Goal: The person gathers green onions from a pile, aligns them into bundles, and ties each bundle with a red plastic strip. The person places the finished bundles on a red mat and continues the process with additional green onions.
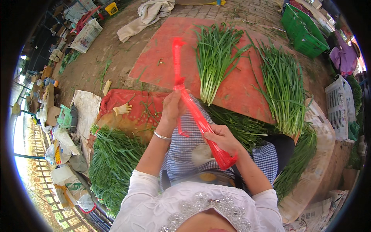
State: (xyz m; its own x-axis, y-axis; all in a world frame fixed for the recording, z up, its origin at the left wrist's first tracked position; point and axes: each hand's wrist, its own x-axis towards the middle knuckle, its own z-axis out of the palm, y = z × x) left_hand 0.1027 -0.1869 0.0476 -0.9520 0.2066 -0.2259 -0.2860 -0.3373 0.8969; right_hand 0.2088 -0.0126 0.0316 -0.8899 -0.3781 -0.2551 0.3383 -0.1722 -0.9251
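Note:
A bundle of red plastic tying strips [195, 111] stretches slantwise between my two hands above my lap. My left hand [173, 105], with a silver bangle at the wrist, grips it near its upper part; a length of strip sticks up past the fist and a thin end dangles below. My right hand [222, 138] is closed around the lower part, whose frayed end hangs over the checked apron [185, 124]. Beyond my hands, a loose bunch of green garlic chives or similar leafy greens [216, 63] lies on a red board [171, 58]. A larger pile [282, 90] lies to its right.
Tied bundles of greens [116, 165] are heaped at my left, near a rubber glove [122, 109] on red cloth [130, 100]. More greens [237, 119] lie under the board's edge. A pale plastic crate [321, 156] stands at right, a green crate [304, 32] farther off.

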